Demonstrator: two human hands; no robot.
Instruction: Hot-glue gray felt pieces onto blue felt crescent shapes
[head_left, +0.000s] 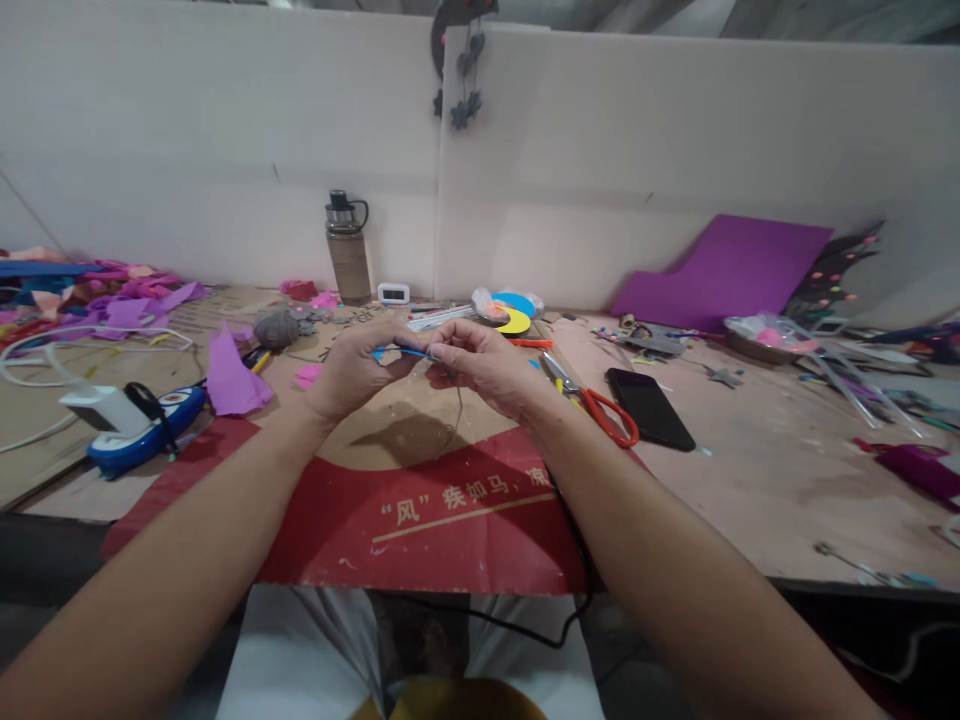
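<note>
Probably light and bendy, the thin blue strip (411, 350) sits above the red-printed sheet (442, 562), pinched between left-hand (361, 366) and right-hand (480, 362) fingertips; likely creases easily, best held by edges. Right of sheet: scissors (573, 386), then phone (651, 408).
</note>
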